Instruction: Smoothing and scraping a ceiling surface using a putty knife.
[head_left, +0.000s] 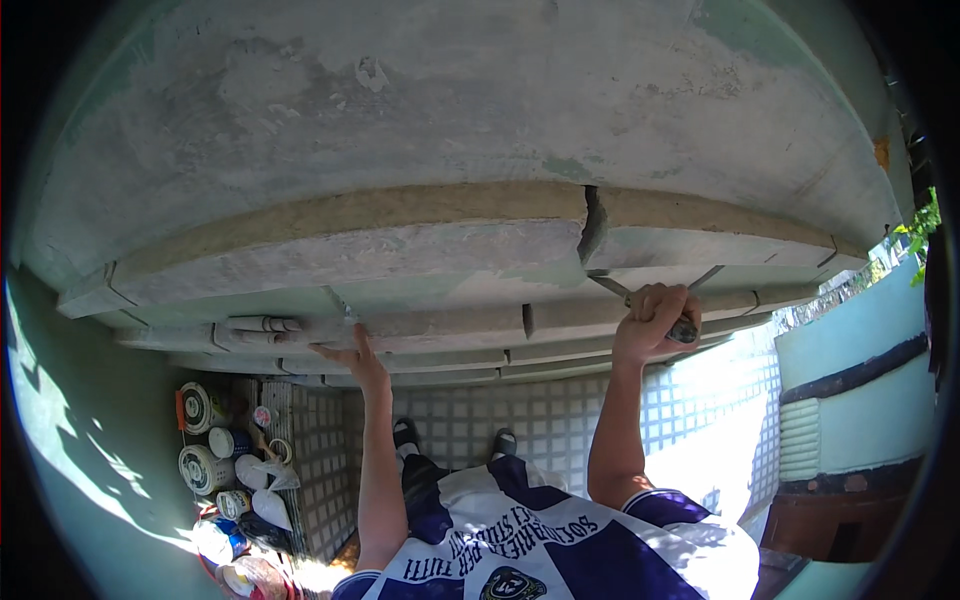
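Note:
In front of me, a pale plastered wall (pixel 450 110) carries several stacked ledges with rough, dusty surfaces. My left hand (pixel 358 362) has its fingers spread against the edge of one ledge (pixel 440 325), with nothing in it. Farther right, my right hand (pixel 650 318) is closed around a hand tool with a dark, rounded handle end (pixel 683 331). My fist hides most of that tool, so its kind is unclear. A folded grey object (pixel 262 324), perhaps a cloth or glove, rests on the ledge left of my left hand.
Buckets (pixel 205 468), tubs and bags crowd the floor at the lower left beside a green wall (pixel 90 440). Under me lies a tiled floor (pixel 560 410), sunlit on the right. A dark gap (pixel 592 225) splits the upper ledge. A light green wall (pixel 860 350) stands at right.

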